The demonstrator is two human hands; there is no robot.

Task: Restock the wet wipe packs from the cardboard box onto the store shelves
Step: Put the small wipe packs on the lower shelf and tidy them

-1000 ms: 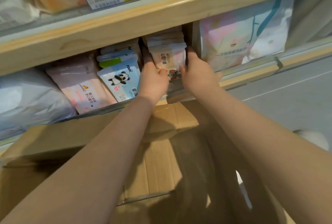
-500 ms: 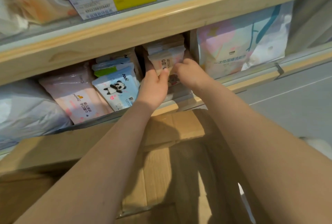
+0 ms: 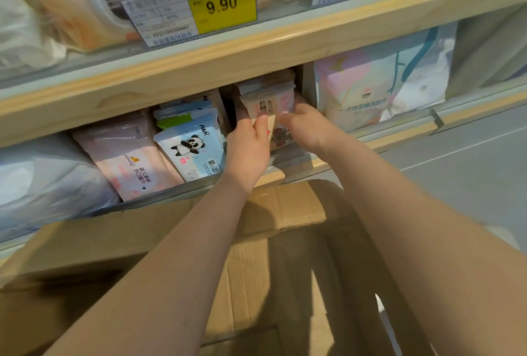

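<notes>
Both hands pinch the front wet wipe pack [image 3: 271, 110] on the lower shelf [image 3: 399, 138]: left hand [image 3: 248, 150] grip on its left edge, right hand [image 3: 308, 127] grip on its right. Pack stands upright, long axis vertical, face outward, tight between the panda pack [image 3: 194, 147] to its left and a divider to its right; upper shelf board [image 3: 256, 58] close overhead. Cardboard box [image 3: 271, 241] sits open below the shelf lip.

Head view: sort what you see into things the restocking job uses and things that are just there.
Part of the job:
- left hand and right hand, both on the front wet wipe pack
- cardboard box below
- lower shelf

Just there:
- panda pack
- pink pack
- large pastel bag
- 9.90 price tag
</notes>
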